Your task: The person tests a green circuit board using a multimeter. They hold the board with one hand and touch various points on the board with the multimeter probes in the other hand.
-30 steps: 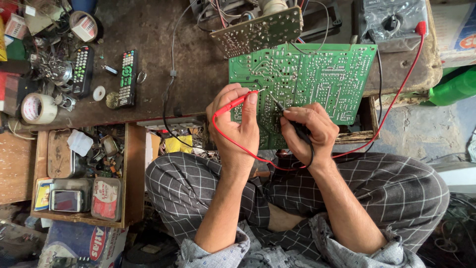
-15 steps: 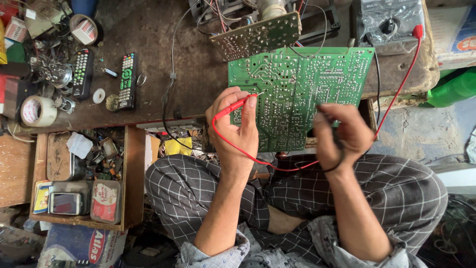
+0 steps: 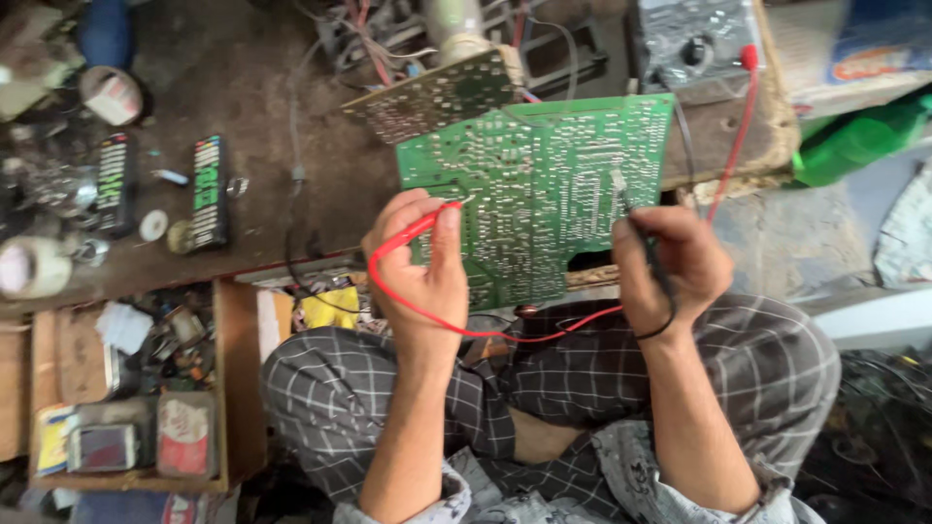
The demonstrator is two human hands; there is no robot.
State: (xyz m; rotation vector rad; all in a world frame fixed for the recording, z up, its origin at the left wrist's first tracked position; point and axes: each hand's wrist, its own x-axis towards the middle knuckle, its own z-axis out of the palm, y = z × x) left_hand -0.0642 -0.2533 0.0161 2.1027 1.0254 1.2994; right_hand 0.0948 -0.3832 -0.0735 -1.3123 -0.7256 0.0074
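A green circuit board (image 3: pixel 544 184) lies solder side up on the edge of a dark workbench, over my checked-trousered lap. My left hand (image 3: pixel 419 262) holds a red test probe (image 3: pixel 427 221) whose tip touches the board's left side. My right hand (image 3: pixel 675 262) grips a black test probe (image 3: pixel 636 218) with its tip on the board's right part. A red lead (image 3: pixel 515 335) loops between both hands and runs up to a grey meter (image 3: pixel 694 44) at the top right.
A second, bare board (image 3: pixel 437 97) leans behind the green one amid wires. Two remote controls (image 3: pixel 209 189), tape rolls and small parts litter the bench's left. An open wooden drawer (image 3: pixel 228 388) of clutter sits at the lower left. A green bag (image 3: pixel 854 136) lies right.
My right hand has moved rightward from the board's middle to its right part with the black probe. The left hand stays on the left side. The view has shifted.
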